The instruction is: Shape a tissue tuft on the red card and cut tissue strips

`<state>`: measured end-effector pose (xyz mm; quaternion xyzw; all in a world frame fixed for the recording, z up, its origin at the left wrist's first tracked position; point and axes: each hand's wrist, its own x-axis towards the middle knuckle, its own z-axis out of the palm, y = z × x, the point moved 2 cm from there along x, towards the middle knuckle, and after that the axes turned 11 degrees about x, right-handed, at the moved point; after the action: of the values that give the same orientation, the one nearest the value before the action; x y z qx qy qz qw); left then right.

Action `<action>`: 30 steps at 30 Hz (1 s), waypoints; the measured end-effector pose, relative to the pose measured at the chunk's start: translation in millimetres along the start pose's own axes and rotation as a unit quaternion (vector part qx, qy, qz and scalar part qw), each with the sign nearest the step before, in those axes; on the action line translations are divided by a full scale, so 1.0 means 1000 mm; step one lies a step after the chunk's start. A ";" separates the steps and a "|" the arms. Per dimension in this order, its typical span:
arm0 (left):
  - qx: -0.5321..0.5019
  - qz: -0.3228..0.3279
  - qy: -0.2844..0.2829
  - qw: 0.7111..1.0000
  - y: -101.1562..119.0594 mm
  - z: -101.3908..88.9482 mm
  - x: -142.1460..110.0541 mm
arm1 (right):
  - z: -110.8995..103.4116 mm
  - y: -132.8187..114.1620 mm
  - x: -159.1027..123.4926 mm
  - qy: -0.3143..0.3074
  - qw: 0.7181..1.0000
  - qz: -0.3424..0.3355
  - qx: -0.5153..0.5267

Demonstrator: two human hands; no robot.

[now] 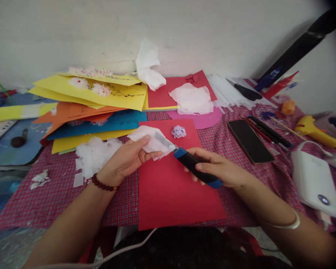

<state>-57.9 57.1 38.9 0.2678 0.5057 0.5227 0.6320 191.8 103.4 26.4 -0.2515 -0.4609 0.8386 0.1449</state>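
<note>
My left hand (133,155) pinches a sheet of thin white tissue paper (149,136) between thumb and fingers, above the red card. Wrapped around a black-and-blue handle, my right hand (212,166) grips what looks like a knife (196,168). Its metal end meets the right edge of the tissue, and a flat grey shape shows through the paper. Under both hands lies the red card (179,198). A small white paper ball with purple specks (178,131) rests on the card's far part, just beyond the tissue.
Folded yellow cards (100,87) are stacked at the back left. White tissue pieces (95,155) lie beside my left wrist. On the right are a phone (250,141), pens (268,130), a yellow glue gun (316,130) and a white power bank (315,183). A wall stands behind.
</note>
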 end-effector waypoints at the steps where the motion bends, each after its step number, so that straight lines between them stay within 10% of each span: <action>1: -0.001 0.001 -0.003 1.000 0.000 -0.002 0.001 | -0.001 0.000 -0.001 0.002 1.000 0.003 0.003; 30: -0.008 -0.011 -0.058 0.998 -0.018 -0.004 0.007 | -0.006 0.003 -0.003 0.006 0.995 0.031 0.096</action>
<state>-55.0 57.3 20.0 0.2870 0.4671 0.5036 0.6677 197.9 104.7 22.5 -0.2556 -0.3697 0.8815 0.1448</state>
